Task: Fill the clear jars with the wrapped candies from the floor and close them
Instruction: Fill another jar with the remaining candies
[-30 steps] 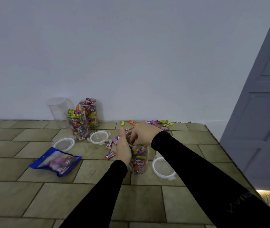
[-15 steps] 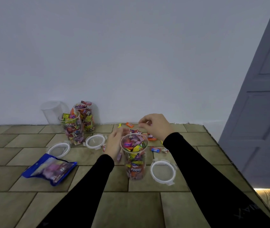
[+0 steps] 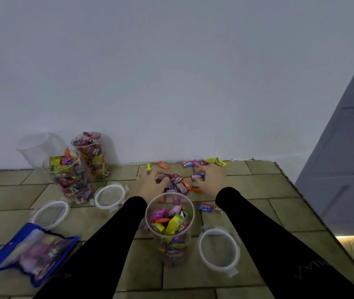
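Observation:
A clear jar (image 3: 170,229), open and nearly full of wrapped candies, stands on the tiled floor between my forearms. Behind it lies a pile of loose wrapped candies (image 3: 179,184). My left hand (image 3: 150,184) rests on the pile's left side, fingers curled over candies. My right hand (image 3: 210,179) is on the pile's right side, fingers closed on a red candy. More candies (image 3: 194,164) lie along the wall. Two filled open jars (image 3: 70,180) (image 3: 93,155) stand at the left, with an empty clear jar (image 3: 39,147) behind them.
Three white ringed lids lie on the floor: one right of the near jar (image 3: 219,249), two at the left (image 3: 110,196) (image 3: 51,214). A blue candy bag (image 3: 31,253) lies at the lower left. A grey door (image 3: 344,160) stands at the right, beyond the tiled edge.
Both hands left the near jar's mouth and moved forward to the candy pile by the wall. The view tilted down and closer.

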Motion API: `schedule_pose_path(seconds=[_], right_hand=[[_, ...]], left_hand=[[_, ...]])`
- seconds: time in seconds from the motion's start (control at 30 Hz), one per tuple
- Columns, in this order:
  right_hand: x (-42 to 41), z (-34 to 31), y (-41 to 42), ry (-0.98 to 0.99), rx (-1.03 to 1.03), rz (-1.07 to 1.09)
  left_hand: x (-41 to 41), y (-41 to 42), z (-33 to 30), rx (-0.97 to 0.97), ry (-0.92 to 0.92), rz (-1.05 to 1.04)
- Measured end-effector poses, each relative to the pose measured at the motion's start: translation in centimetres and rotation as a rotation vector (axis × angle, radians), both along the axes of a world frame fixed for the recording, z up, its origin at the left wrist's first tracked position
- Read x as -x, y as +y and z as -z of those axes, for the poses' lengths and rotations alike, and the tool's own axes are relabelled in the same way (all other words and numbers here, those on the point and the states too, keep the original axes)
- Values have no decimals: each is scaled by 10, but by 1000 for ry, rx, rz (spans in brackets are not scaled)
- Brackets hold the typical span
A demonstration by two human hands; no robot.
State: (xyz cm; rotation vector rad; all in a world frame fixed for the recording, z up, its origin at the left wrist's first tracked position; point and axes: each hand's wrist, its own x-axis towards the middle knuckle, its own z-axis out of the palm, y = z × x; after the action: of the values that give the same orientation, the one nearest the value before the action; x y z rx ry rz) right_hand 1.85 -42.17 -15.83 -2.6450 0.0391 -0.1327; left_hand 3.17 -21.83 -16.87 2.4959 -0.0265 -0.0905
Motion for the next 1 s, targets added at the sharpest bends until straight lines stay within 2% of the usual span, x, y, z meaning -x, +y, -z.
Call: schedule_pose_path(seconds=[0.1,0.3,0.47,0.67,0.9,1.0], right_hand=[[-19,13,-4,17,39,50],[-59,34,-8,77,188,145],[-84,45,-7,115,203,190],[-89,56,13,-45,275,38],[-85,51,26,73,132,-70],[-76,44,31,119,136,-87]], left_hand=[[-20,-3,11,-115,-17,-72],[-57,-17,30,-108,-27,-122],[-69,-35,39,-112,-176,-39],[-75,-45,45,-131,-221,47],[-72,-40,49,-53,-170,92],[-68,-39,46,-46,-149,130]])
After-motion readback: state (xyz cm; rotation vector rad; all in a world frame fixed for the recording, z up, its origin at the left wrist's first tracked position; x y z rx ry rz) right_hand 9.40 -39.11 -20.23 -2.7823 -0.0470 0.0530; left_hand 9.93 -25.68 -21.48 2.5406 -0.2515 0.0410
